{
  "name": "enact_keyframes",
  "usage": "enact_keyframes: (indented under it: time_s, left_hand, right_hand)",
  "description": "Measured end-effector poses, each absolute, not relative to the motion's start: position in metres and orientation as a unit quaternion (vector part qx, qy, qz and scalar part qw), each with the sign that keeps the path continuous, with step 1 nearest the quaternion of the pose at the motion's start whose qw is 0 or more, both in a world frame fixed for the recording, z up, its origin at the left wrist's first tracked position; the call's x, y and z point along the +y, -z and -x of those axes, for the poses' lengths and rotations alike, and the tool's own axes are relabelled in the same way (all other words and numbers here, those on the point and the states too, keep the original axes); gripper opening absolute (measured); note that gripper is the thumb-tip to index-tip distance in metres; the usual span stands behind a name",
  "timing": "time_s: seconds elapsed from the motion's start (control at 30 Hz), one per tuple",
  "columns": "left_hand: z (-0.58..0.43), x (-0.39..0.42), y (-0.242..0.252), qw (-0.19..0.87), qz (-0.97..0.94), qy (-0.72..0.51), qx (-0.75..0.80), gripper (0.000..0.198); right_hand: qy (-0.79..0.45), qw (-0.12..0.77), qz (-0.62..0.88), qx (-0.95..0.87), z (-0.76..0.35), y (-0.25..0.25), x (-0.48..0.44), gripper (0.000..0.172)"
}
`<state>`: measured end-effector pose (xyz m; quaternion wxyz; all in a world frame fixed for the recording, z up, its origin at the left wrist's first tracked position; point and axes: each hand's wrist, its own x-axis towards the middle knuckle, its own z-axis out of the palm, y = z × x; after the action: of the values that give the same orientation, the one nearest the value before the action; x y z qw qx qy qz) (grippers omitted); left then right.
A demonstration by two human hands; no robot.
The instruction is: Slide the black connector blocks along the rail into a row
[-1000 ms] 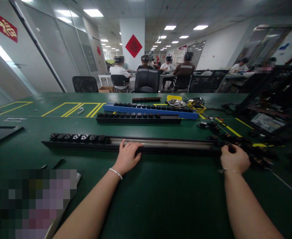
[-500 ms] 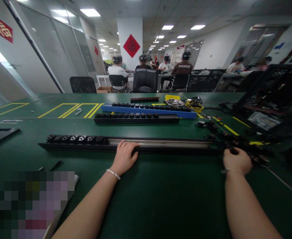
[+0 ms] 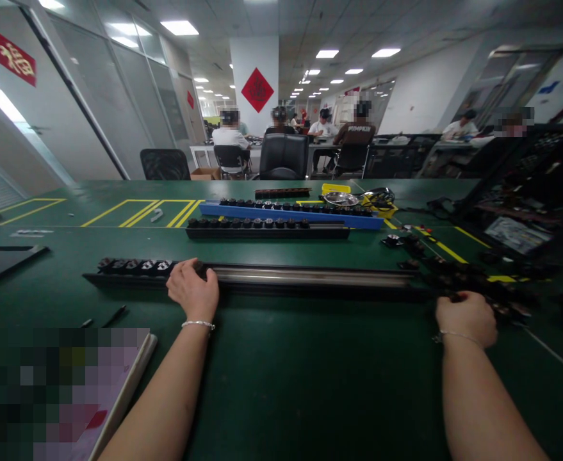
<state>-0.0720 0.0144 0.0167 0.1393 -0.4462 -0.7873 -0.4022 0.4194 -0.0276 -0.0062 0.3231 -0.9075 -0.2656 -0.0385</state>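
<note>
A long black channel lies across the green table in front of me, with a bare metal strip along its middle and right. Small black knob-like parts stand in a row at its left end. My left hand is closed around the right end of that row, its fingers curled over a black part between thumb and fingers. Beyond the channel's right end, my right hand is closed with the fingertips pinched. Something dark shows at them, too dim to name. A heap of similar dark parts lies right behind it.
Behind stand a shorter black channel and a blue channel, both carrying rows of black parts. A metal dish and yellow trays sit farther back. A notebook-like object lies front left, and a dark rack stands right.
My left hand has moved left along the channel, from resting on its edge to closing on a part at the row's end. My right hand stays near the channel's right end.
</note>
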Motion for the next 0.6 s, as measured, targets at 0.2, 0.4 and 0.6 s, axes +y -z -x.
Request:
enact_keyframes:
  time_s: [0.2, 0.4, 0.6]
  left_hand:
    - [0.081, 0.017, -0.016, 0.097, 0.425, 0.375, -0.818, 0.039]
    - [0.082, 0.018, -0.018, 0.086, 0.43, 0.367, -0.821, 0.04]
    - [0.084, 0.019, -0.019, 0.083, 0.423, 0.368, -0.824, 0.037]
  right_hand:
    - [0.062, 0.319, 0.903, -0.283, -0.404, -0.004, -0.033, 0.044]
    - [0.175, 0.385, 0.793, -0.438, -0.362, -0.017, -0.023, 0.033]
    - [0.127, 0.339, 0.69, -0.627, -0.319, -0.009, -0.012, 0.026]
